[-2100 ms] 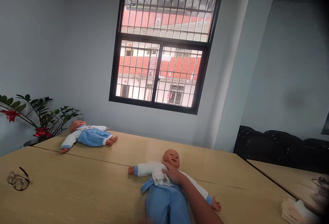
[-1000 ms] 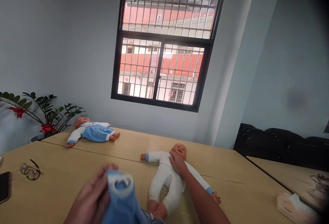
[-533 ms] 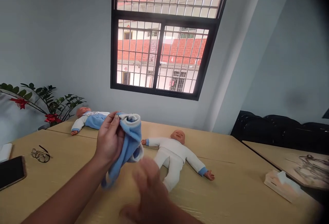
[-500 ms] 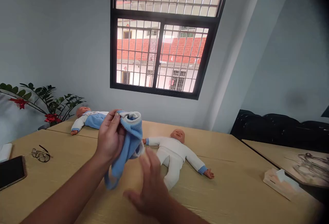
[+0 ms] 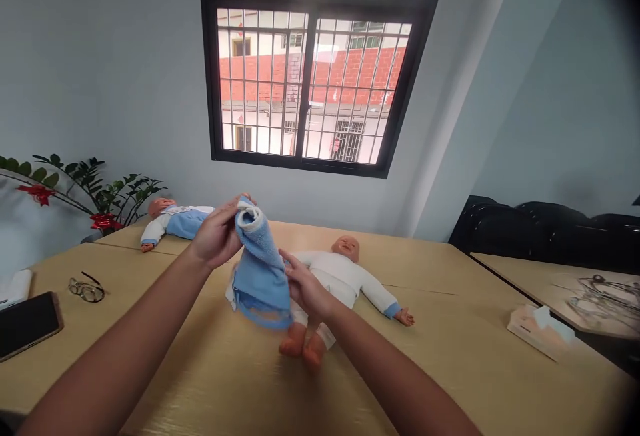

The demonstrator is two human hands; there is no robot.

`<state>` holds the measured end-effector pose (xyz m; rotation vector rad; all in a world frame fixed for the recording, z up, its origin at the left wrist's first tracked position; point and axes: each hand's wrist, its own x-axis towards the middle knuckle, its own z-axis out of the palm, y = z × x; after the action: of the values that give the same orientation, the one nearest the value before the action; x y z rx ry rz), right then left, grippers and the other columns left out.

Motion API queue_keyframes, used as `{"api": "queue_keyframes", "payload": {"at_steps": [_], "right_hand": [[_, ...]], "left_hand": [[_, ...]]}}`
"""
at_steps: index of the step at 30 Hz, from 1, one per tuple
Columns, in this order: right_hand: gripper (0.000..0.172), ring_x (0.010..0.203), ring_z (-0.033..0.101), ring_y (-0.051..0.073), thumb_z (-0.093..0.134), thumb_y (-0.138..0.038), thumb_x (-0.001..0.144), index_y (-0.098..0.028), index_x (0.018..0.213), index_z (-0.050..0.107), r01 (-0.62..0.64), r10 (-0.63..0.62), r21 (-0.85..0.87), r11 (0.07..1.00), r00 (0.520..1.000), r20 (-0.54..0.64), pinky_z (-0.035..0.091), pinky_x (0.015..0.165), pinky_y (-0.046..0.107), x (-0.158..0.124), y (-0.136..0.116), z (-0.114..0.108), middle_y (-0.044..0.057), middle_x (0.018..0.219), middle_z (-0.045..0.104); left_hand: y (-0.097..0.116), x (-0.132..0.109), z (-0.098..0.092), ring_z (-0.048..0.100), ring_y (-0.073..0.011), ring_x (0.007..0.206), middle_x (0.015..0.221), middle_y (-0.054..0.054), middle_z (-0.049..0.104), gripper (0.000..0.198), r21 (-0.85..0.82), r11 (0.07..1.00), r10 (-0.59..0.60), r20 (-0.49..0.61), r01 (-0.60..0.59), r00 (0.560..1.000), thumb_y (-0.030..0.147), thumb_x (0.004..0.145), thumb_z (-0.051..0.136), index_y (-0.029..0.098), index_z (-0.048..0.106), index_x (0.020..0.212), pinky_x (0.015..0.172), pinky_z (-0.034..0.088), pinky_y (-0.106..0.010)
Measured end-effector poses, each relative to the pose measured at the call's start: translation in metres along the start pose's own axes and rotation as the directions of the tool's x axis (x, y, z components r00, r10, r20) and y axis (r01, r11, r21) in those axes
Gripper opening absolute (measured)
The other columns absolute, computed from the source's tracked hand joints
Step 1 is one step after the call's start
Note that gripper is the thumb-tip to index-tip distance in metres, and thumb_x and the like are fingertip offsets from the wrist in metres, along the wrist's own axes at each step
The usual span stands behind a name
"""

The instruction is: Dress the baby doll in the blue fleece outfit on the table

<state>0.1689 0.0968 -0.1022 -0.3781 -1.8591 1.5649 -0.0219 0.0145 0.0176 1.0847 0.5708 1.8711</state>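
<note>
My left hand (image 5: 217, 237) grips small blue doll overalls (image 5: 263, 273) near a rolled opening with a white edge, holding them up above the table. The lower part of the cloth hangs down and is blurred. On its right side my right hand (image 5: 309, 287) has hold of the cloth between thumb and fingers. Behind that hand a baby doll (image 5: 334, 264) in a white top and white trousers lies face up, head away from me. Its bare feet show below my right hand, and its other arm is partly hidden.
A second doll (image 5: 183, 223) in blue and white lies at the far left, beside a potted plant (image 5: 107, 199). Eyeglasses (image 5: 87, 289) and a phone (image 5: 33, 323) rest on the left. A white box (image 5: 540, 331) and tangled cables (image 5: 605, 299) are at the right.
My right hand has moved up and taken hold of the overalls. The cloth has turned and spread, its lower part swinging right. The white-clad doll's feet have come into view.
</note>
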Motion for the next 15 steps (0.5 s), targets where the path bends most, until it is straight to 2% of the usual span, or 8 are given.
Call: {"api": "queue_keyframes", "payload": {"at_steps": [2, 4, 6, 8, 10, 12, 13, 15], "right_hand": [[0.051, 0.07, 0.064, 0.016, 0.059, -0.048, 0.095, -0.026, 0.141, 0.057, -0.124, 0.125, 0.056, 0.991, 0.992, -0.018, 0.054, 0.062, 0.028, -0.002, -0.002, 0.003, 0.002, 0.093, 0.071], [0.038, 0.055, 0.054, 0.012, 0.06, -0.04, 0.092, -0.023, 0.125, 0.068, -0.178, 0.18, 0.023, 0.984, 0.98, -0.09, 0.046, 0.049, 0.023, -0.002, -0.005, -0.001, 0.0, 0.078, 0.067], [0.032, 0.049, 0.051, 0.011, 0.055, -0.035, 0.09, -0.019, 0.11, 0.074, -0.171, 0.149, -0.089, 0.981, 0.966, -0.212, 0.043, 0.044, 0.022, -0.002, -0.011, -0.019, 0.0, 0.07, 0.066], [0.033, 0.048, 0.055, 0.012, 0.05, -0.03, 0.087, -0.016, 0.102, 0.076, -0.168, 0.081, -0.23, 0.959, 0.935, -0.345, 0.043, 0.042, 0.021, -0.001, -0.023, -0.05, 0.001, 0.066, 0.066], [0.03, 0.048, 0.058, 0.013, 0.051, -0.028, 0.082, -0.013, 0.092, 0.076, -0.194, 0.028, -0.326, 0.925, 0.892, -0.452, 0.04, 0.039, 0.02, -0.001, -0.04, -0.088, 0.002, 0.062, 0.065], [0.033, 0.047, 0.058, 0.013, 0.051, -0.025, 0.08, -0.009, 0.094, 0.076, -0.207, 0.002, -0.345, 0.915, 0.86, -0.51, 0.036, 0.039, 0.019, 0.0, -0.062, -0.123, 0.003, 0.059, 0.064], [0.037, 0.047, 0.057, 0.013, 0.05, -0.024, 0.08, -0.008, 0.101, 0.076, -0.2, -0.022, -0.352, 0.914, 0.844, -0.536, 0.038, 0.04, 0.02, 0.0, -0.074, -0.138, 0.003, 0.06, 0.065], [0.047, 0.056, 0.061, 0.014, 0.048, -0.024, 0.082, -0.009, 0.118, 0.074, -0.147, -0.136, -0.414, 0.898, 0.804, -0.579, 0.047, 0.049, 0.022, -0.003, -0.098, -0.156, 0.004, 0.069, 0.07]], "left_hand": [[0.003, -0.001, -0.003, 0.054, -0.0103, 0.064, 0.087, -0.001, 0.061, 0.018, 0.027, 0.999, -0.028, 0.015, 0.027, 0.999, 0.026, 0.081, 0.074, 0.019, 0.064, 0.094, 0.059, 0.048, -0.021], [0.006, 0.0, -0.009, 0.05, -0.0106, 0.06, 0.081, -0.001, 0.059, 0.02, 0.125, 0.991, -0.062, 0.047, 0.056, 0.997, 0.03, 0.082, 0.075, 0.019, 0.065, 0.094, 0.055, 0.045, -0.022], [0.007, 0.003, -0.019, 0.049, -0.0113, 0.059, 0.075, 0.0, 0.057, 0.024, 0.255, 0.964, -0.097, 0.062, 0.078, 0.993, 0.038, 0.083, 0.076, 0.019, 0.066, 0.095, 0.053, 0.042, -0.022], [0.004, 0.013, -0.031, 0.049, -0.0119, 0.059, 0.072, 0.001, 0.057, 0.03, 0.403, 0.912, -0.088, 0.014, 0.075, 0.996, 0.045, 0.084, 0.076, 0.018, 0.067, 0.095, 0.054, 0.039, -0.022], [-0.003, 0.028, -0.042, 0.049, -0.0131, 0.06, 0.07, 0.001, 0.058, 0.033, 0.591, 0.805, -0.014, -0.067, 0.051, 0.998, 0.05, 0.086, 0.072, 0.018, 0.067, 0.095, 0.056, 0.038, -0.023], [-0.012, 0.045, -0.045, 0.052, -0.0161, 0.065, 0.074, 0.0, 0.061, 0.029, 0.774, 0.633, 0.139, -0.099, -0.011, 0.985, 0.047, 0.09, 0.066, 0.018, 0.069, 0.096, 0.061, 0.041, -0.026], [-0.016, 0.053, -0.043, 0.055, -0.0183, 0.071, 0.079, -0.003, 0.064, 0.026, 0.842, 0.536, 0.239, -0.074, -0.068, 0.968, 0.043, 0.092, 0.062, 0.018, 0.069, 0.096, 0.067, 0.043, -0.028], [-0.024, 0.065, -0.033, 0.059, -0.0221, 0.089, 0.095, -0.007, 0.066, 0.022, 0.908, 0.352, 0.433, 0.058, -0.228, 0.9, 0.034, 0.097, 0.053, 0.018, 0.069, 0.099, 0.081, 0.046, -0.032]]}}
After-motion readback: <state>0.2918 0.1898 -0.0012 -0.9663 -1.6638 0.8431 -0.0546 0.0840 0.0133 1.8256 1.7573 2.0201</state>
